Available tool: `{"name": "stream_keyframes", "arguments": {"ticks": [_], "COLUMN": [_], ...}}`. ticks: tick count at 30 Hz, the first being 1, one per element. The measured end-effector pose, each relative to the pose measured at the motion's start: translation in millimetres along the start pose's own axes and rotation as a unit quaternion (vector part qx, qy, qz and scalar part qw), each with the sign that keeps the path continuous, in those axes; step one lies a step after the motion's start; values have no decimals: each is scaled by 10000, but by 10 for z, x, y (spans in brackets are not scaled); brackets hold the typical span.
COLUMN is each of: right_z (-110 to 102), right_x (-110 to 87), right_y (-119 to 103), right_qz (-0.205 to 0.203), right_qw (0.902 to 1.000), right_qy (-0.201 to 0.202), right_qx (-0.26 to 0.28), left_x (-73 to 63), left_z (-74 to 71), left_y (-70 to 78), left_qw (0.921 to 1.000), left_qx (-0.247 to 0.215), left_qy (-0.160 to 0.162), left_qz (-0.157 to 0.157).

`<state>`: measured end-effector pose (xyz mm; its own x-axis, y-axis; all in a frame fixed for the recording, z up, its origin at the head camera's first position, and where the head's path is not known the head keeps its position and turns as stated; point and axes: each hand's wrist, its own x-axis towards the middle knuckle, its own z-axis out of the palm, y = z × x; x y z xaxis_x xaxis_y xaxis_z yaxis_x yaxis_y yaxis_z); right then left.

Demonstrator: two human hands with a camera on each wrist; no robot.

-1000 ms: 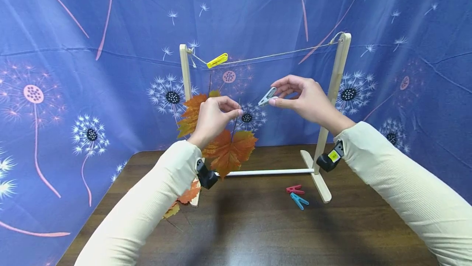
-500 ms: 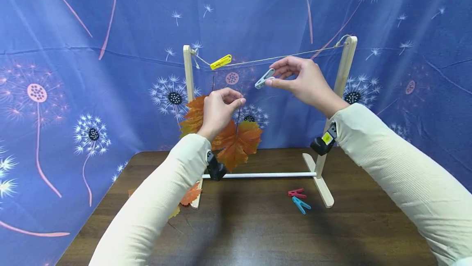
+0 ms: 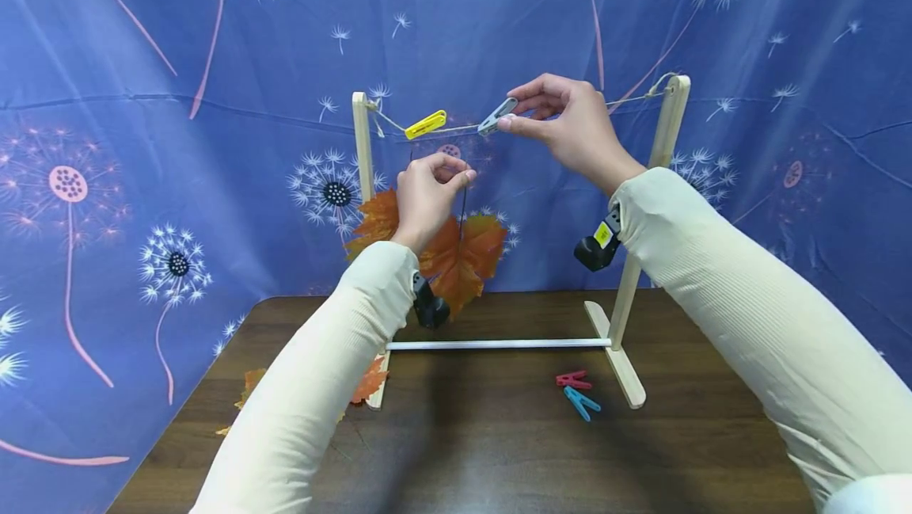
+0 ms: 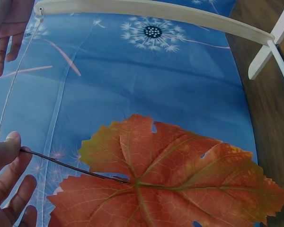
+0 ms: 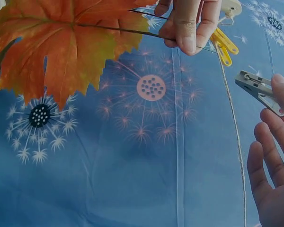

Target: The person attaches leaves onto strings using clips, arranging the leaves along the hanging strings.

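My left hand pinches the thin dark stem of an orange autumn leaf, which hangs below the fingers. In the head view the right hand holds a pale grey clothespin between thumb and fingers, overlapping the string. The right wrist view has that clothespin's tip beside the string, its jaws looking closed. A yellow clothespin is clipped on the string further left. Under it hangs another orange leaf, partly covered by my left hand.
The string runs between two wooden posts joined low down by a white rod. A red clothespin and a blue clothespin lie on the brown table. More leaves lie at left, partly behind my left sleeve.
The right hand has raised the grey clothespin up and slightly left to the string. My left hand has lifted the leaf a little higher, its stem now nearer the string.
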<state>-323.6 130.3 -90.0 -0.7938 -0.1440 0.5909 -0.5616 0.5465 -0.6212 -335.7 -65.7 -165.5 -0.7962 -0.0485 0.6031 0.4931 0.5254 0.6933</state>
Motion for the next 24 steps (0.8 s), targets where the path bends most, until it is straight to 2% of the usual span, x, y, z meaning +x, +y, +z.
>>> {"name": "stream_keyframes", "arguments": {"ticks": [5, 11, 17, 24], "right_z": [28, 85, 92, 88], "right_x": [91, 180, 243, 289], "right_y": [-3, -13, -22, 7], "right_qz": [150, 96, 131, 138], "right_qw": [9995, 9993, 9992, 9996], "right_qy": [120, 169, 310, 230], "right_qx": [266, 320, 222, 55], "left_x": [53, 124, 178, 213], "left_z": [51, 102, 152, 198], "left_y": [17, 63, 107, 117], "left_qw": [9999, 9994, 9982, 9972], "left_qx": [-55, 151, 145, 235], "left_qy": [112, 287, 465, 536], "left_qz": [-64, -144, -346, -464]}}
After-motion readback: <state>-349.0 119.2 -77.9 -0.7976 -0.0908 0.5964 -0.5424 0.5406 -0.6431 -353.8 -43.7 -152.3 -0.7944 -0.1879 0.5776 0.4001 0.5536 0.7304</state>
